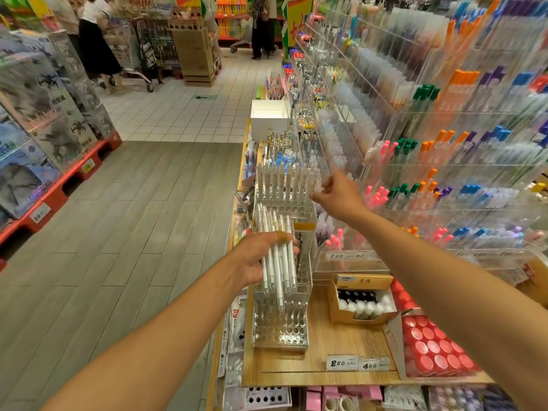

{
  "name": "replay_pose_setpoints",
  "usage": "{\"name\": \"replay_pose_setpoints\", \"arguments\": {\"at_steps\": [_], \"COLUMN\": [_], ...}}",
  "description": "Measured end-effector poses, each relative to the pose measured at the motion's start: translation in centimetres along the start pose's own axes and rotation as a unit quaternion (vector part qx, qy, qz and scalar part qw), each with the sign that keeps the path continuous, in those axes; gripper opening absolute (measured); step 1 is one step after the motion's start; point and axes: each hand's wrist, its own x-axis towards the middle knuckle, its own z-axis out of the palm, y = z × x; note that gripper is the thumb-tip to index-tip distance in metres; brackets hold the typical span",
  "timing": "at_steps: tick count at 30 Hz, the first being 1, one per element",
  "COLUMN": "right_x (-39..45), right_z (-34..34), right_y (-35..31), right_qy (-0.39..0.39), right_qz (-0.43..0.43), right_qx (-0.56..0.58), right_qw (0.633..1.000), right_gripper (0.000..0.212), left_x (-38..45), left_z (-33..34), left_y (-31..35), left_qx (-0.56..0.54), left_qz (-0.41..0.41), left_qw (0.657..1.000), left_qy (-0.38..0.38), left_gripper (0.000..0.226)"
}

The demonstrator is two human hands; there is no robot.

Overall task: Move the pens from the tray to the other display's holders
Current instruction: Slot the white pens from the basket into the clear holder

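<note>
1. Several white pens (pixel 277 256), slim with translucent barrels, lie as a bundle across the left hand (pixel 261 256); their tips point down past the fingers (pixel 293 247), over the near clear holder (pixel 280 318).
2. The left fingers are curled round the bundle, thumb across the front with a tan band on it, forearm reaching in from lower left.
3. More white pens (pixel 284 180) stand upright in the far clear holder (pixel 284 203), just left of the right hand's fingers (pixel 318 198).
4. The right hand (pixel 336 192) is stretched forward, fingers loosely bent and slightly spread; blur hides whether they pinch anything.
5. Both holders stand on the wooden counter (pixel 326 351).
</note>
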Motion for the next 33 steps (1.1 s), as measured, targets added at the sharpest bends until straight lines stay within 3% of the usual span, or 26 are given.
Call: {"name": "replay_pose_setpoints", "arguments": {"at_steps": [5, 8, 15, 19, 24, 30, 33], "right_x": [-3.1, -4.2, -4.4, -4.6, -4.8, -4.1, -3.8], "right_z": [-0.9, -1.2, -1.7, -1.6, -1.2, -1.6, -2.2], "right_y": [-0.8, -1.4, -2.6, -3.3, -3.8, -4.1, -3.7], "right_qy": [-0.242, -0.307, -0.298, -0.308, -0.249, -0.216, -0.235], "right_qz": [0.021, 0.018, 0.057, 0.082, 0.108, 0.149, 0.136], "right_qx": [0.119, 0.162, 0.235, 0.306, 0.262, 0.335, 0.389], "right_qw": [0.963, 0.938, 0.923, 0.897, 0.926, 0.905, 0.88], "right_gripper": [0.018, 0.021, 0.012, 0.01, 0.006, 0.006, 0.013], "left_x": [-0.1, -0.2, -0.4, -0.6, -0.6, -0.8, -0.7], "left_z": [0.7, 1.0, 1.3, 1.3, 1.0, 0.7, 0.7], "left_y": [1.2, 1.7, 2.0, 2.4, 2.5, 2.5, 2.8], "left_qx": [0.001, 0.012, 0.016, 0.001, 0.012, 0.055, 0.039], "left_qz": [0.014, 0.031, 0.057, 0.043, 0.032, 0.017, 0.023], "left_qw": [1.0, 0.999, 0.998, 0.999, 0.999, 0.993, 0.993], "left_qy": [-0.006, -0.007, 0.004, -0.033, -0.033, -0.101, -0.109], "left_gripper": [0.008, 0.016, 0.043, 0.022, 0.02, 0.018, 0.014]}}
